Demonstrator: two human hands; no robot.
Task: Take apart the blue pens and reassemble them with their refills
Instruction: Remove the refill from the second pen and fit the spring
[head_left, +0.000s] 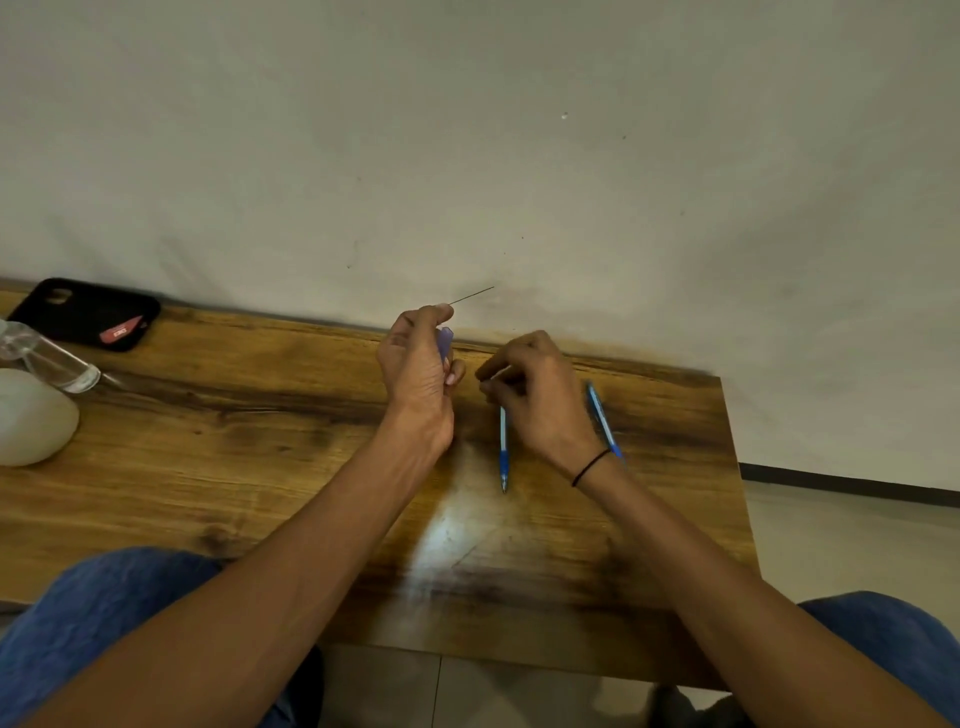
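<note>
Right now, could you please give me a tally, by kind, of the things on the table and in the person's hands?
Blue pens lying on the table: 2
Pen parts held in the left hand: 2, a bluish barrel piece and a thin refill
Black phone case: 1
Clear bottle: 1
White rounded object: 1
Total: 7

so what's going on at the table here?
A person is working on blue pens at a wooden table. The left hand holds a translucent bluish pen piece and pinches a thin refill that sticks up past the fingertips. The right hand is curled over something small; what it is can't be made out. Two blue pens lie on the table, one between the hands, one beside the right wrist.
</note>
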